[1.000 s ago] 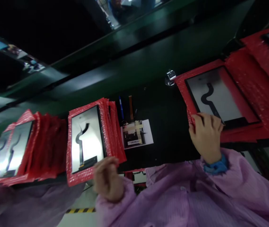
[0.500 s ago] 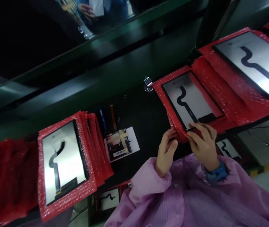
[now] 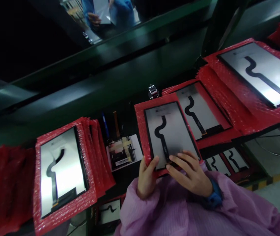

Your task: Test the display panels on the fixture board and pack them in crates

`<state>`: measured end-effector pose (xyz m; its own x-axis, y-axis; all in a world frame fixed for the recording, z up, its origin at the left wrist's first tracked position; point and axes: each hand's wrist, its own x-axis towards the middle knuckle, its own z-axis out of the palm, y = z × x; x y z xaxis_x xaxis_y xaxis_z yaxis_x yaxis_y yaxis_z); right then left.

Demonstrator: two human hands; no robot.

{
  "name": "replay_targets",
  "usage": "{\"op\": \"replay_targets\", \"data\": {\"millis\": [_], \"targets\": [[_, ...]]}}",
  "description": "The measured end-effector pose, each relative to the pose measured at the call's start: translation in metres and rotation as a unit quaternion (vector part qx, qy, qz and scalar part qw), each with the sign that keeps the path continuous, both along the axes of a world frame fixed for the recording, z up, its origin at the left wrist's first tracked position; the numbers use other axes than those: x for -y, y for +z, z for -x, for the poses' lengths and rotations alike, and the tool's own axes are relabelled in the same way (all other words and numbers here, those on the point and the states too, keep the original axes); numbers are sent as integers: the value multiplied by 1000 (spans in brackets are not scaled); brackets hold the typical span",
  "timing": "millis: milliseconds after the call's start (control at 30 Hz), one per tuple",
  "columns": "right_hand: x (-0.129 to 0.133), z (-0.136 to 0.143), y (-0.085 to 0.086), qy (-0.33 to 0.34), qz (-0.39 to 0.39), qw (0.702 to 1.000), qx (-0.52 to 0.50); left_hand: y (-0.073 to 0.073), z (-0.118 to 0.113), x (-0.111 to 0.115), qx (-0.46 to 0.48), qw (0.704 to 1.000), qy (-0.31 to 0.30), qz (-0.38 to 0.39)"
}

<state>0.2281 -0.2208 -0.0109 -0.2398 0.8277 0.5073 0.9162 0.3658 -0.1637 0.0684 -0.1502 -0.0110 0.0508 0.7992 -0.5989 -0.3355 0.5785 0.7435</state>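
The left panel (image 3: 67, 167) lies left of a pen (image 3: 105, 125) and board (image 3: 121, 154). The left hand (image 3: 146, 178) pinches a red sleeve (image 3: 142, 131) bearing the middle panel (image 3: 176, 137); the right hand (image 3: 190, 172) touches its lower end, grip unclear. The right panel (image 3: 200, 113) lies beside.

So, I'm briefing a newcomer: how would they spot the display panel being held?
Along the dark workbench, find the pink sleeves. There, the left hand grips a display panel on red bubble wrap, the right hand touching it. Unlike the similar panels to either side, only this one has hands on it.
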Motion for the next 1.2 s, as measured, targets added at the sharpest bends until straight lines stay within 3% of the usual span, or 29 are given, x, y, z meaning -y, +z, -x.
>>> {"op": "replay_targets", "data": {"millis": [133, 233, 300, 400, 500, 667, 733, 867, 1000, 1200], "targets": [[-10, -3, -10, -66, 51, 995, -57, -4, 26, -4, -53, 998, 16, 16], [-20, -3, -19, -92, 106, 986, -91, -9, 33, -11, -101, 994, -33, -35], [-25, -6, -23, -95, 140, 980, -108, -10, 38, -15, -193, 971, -92, -105], [-29, -15, -17, -85, 187, 972, -113, -2, 52, -19, -385, 889, -154, -194], [-37, -26, 3, -32, 213, 972, -95, 10, 69, -33, -516, 809, -130, -250], [-93, -27, 36, 61, 191, 977, -70, 13, 72, -93, -663, 649, -107, -358], [-123, -20, 39, 79, 196, 977, -41, 9, 65, -121, -703, 613, -109, -343], [-164, -3, 28, 88, 224, 970, 24, 1, 54, -163, -723, 619, -115, -283], [-169, 3, 17, 91, 242, 965, 45, -9, 59, -177, -696, 646, -107, -296], [-162, 0, 19, 85, 265, 960, 28, -18, 74, -186, -571, 749, -16, -337]]}}
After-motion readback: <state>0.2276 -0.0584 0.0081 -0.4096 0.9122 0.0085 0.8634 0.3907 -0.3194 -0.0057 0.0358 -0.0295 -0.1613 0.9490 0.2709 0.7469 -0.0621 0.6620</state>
